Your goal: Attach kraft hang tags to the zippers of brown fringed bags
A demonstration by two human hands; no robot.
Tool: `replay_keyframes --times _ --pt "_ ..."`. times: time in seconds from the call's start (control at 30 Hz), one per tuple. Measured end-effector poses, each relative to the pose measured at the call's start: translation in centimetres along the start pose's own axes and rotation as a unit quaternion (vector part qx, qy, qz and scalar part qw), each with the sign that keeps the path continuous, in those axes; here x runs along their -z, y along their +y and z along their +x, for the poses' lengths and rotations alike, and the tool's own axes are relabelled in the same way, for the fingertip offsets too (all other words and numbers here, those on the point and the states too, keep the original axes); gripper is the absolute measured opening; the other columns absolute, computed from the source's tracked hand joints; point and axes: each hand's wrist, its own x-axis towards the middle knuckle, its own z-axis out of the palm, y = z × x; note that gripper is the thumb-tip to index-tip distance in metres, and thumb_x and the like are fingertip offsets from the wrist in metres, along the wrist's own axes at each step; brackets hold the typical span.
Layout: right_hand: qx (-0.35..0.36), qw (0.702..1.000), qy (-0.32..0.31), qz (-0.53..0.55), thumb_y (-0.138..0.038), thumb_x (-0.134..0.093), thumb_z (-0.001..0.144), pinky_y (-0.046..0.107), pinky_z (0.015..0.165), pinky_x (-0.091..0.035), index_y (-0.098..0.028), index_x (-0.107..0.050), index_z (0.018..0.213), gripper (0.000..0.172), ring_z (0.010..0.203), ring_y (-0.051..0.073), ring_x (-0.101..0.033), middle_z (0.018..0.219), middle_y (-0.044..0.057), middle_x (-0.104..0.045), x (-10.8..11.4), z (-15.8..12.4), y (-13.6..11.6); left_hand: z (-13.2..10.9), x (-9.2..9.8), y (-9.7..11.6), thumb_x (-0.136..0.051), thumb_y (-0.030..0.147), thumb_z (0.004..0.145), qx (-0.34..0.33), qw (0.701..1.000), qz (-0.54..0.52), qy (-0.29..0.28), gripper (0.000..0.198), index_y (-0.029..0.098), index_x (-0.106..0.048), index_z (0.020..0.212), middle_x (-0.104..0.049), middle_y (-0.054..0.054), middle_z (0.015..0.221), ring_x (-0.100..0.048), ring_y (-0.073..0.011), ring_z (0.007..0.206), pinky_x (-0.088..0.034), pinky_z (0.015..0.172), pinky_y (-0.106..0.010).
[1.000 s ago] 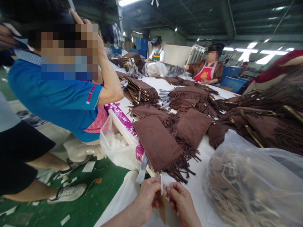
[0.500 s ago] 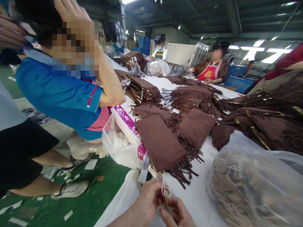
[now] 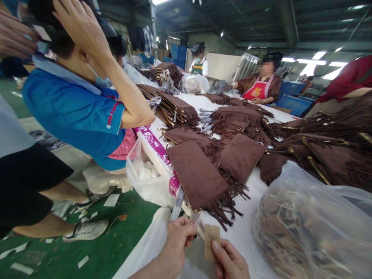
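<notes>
My right grip pinches a tan rectangular cardboard tag; my left grip is closed on a thin white string, both just before a flat brown fringed pouch on the white tabletop. White paper scraps litter the green painted floor under a dark ribbed roof.

Loads of brown here: the nearest fringed bag is plain chocolate, and a zip in the right-hand pile shines gold. The tag is kraft tan with darker print, its string white. Table's white, floor's green. Co-worker's shirt is bright blue with reddish lettering, collar finely checked blue-and-white, waist cloth red-and-white check. Long wrapper's purple with white letters.
</notes>
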Motion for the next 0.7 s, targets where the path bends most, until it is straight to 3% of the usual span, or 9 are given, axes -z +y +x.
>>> replay_keyframes --times 0.37,0.53,0.7 --pt "0.005 1.0 -0.018 0.021 -0.054 -0.072 0.05 0.016 0.032 -0.014 -0.015 -0.056 0.077 0.05 0.031 0.001 -0.027 0.046 -0.005 -0.052 -0.9 0.6 -1.9 -1.2 0.5 1.4 -0.052 0.022 0.053 -0.03 0.985 0.096 -0.139 0.007 0.017 -0.048 0.057 -0.045 0.006 0.037 -0.04 -0.0063 0.032 -0.021 0.035 -0.018" --pt "-0.015 0.998 -0.043 0.037 -0.048 -0.075 0.05 0.015 0.032 -0.012 -0.013 -0.055 0.077 0.049 0.03 0.0 -0.026 0.043 -0.007 -0.05 -1.1 1.5 -1.9 -1.5 0.8 1.1 -0.051 0.021 0.053 0.005 0.973 0.134 -0.188 0.008 0.018 -0.048 0.06 -0.046 0.006 0.038 -0.043 -0.0072 0.032 -0.024 0.033 -0.017" --pt "-0.014 0.992 -0.038 0.116 -0.042 -0.079 0.045 0.017 0.04 -0.034 -0.015 -0.055 0.073 0.045 0.042 0.007 -0.047 0.052 -0.003 -0.058 -2.2 2.3 -1.6 -1.8 1.2 -0.1 -0.051 0.02 0.056 0.036 0.946 0.202 -0.252 0.016 0.015 -0.059 0.069 -0.055 0.001 0.056 -0.049 -0.0084 0.037 -0.033 0.035 -0.018"
